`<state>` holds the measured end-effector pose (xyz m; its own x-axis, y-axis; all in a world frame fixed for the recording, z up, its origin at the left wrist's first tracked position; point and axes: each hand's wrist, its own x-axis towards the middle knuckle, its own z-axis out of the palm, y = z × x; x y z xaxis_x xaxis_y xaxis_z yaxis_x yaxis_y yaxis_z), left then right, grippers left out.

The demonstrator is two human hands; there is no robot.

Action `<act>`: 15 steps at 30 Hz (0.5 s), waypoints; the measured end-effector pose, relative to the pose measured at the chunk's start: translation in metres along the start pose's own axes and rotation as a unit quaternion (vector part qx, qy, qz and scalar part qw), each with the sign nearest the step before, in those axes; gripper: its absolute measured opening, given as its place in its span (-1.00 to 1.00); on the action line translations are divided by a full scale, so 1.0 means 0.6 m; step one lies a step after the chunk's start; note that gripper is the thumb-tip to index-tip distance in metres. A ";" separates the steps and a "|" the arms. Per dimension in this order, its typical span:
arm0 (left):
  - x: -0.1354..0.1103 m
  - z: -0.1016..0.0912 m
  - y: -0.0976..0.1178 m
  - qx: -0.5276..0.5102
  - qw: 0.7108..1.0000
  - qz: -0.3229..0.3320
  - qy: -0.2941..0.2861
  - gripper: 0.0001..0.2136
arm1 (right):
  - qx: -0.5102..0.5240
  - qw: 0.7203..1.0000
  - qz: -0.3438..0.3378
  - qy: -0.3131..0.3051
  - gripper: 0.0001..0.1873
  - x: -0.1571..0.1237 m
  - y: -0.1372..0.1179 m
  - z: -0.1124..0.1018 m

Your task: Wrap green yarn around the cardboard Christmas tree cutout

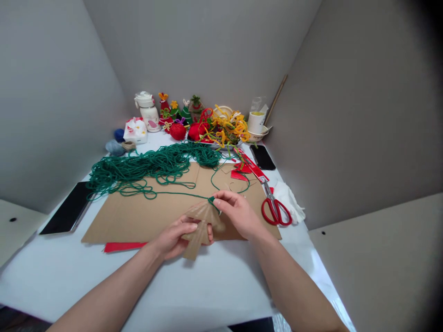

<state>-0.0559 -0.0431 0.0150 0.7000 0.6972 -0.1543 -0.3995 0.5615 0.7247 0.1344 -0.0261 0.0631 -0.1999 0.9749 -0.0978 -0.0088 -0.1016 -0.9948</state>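
My left hand is closed around the lower part of a brown cardboard tree cutout, tilted with its trunk toward me. Green yarn wraps the cutout's tip, where my right hand pinches with thumb and fingers. From that tip a single strand runs left to a large loose heap of green yarn. Another green strand loops out behind my right hand. Both hands are above a flat cardboard sheet on the white table.
Red-handled scissors lie right, beside white tissue. A phone is behind them; a dark tablet lies left. Along the back stand a white bottle, red yarn balls, yellow yarn, small decorated trees and a cup.
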 end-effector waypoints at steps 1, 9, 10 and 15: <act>-0.001 -0.002 0.000 -0.005 1.000 0.001 0.002 -0.70 | 0.002 1.000 -0.004 0.004 -0.79 0.001 0.002 -0.001; -0.001 0.000 0.000 -0.001 0.999 0.005 -0.035 -0.43 | -0.013 0.999 0.001 0.029 -0.83 0.000 -0.001 0.003; -0.001 0.001 0.000 0.002 0.999 0.005 -0.042 -0.35 | -0.017 0.999 0.005 0.026 -0.83 -0.001 -0.003 0.004; -0.005 -0.002 -0.002 0.020 0.997 -0.001 -0.071 -0.22 | -0.038 0.999 0.025 -0.009 -0.82 -0.003 -0.008 0.004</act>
<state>-0.0581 -0.0452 0.0137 0.7784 0.6247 -0.0613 -0.3766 0.5429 0.7506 0.1322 -0.0281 0.0684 -0.2153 0.9652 -0.1484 0.0753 -0.1351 -0.9880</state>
